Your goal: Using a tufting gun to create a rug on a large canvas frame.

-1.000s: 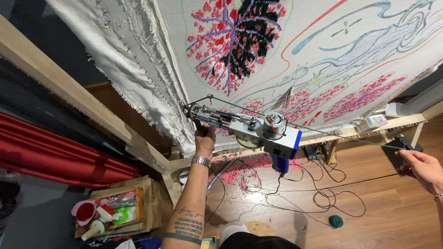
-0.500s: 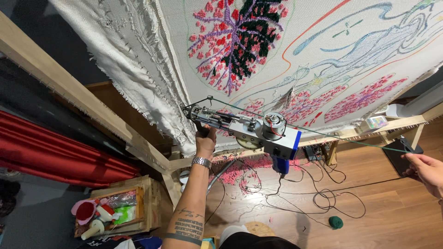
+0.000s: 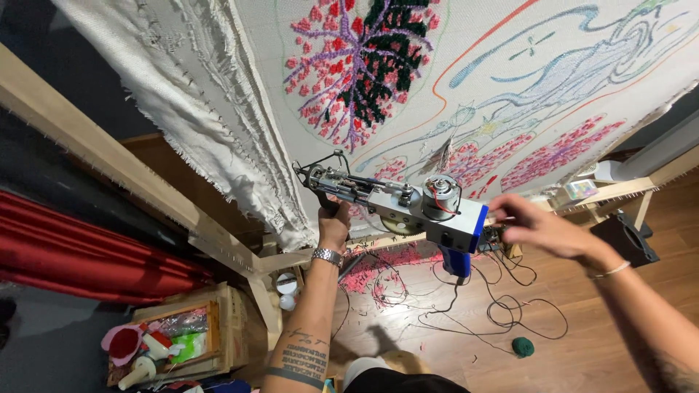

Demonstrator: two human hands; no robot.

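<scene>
Your left hand [image 3: 334, 227] is reaching up, its grip clenching the tufting gun [image 3: 397, 205] just beneath the stretched cloth [image 3: 510, 87]. Your right hand [image 3: 542, 227] is hovering beside the gun's blue rear, fingers loosely spread, grasping nothing.

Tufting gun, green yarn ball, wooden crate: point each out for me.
tufting gun [image 3: 408, 207], head view, on its silver metal body.
green yarn ball [image 3: 522, 347], head view, on its middle.
wooden crate [image 3: 218, 331], head view, on its right wall.

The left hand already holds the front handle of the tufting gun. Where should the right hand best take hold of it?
Probably the blue rear handle of the tufting gun, approached from below: it hangs free under the body, while the motor sits on top. The right hand hovers beside it; the left hand grips the front.
</scene>
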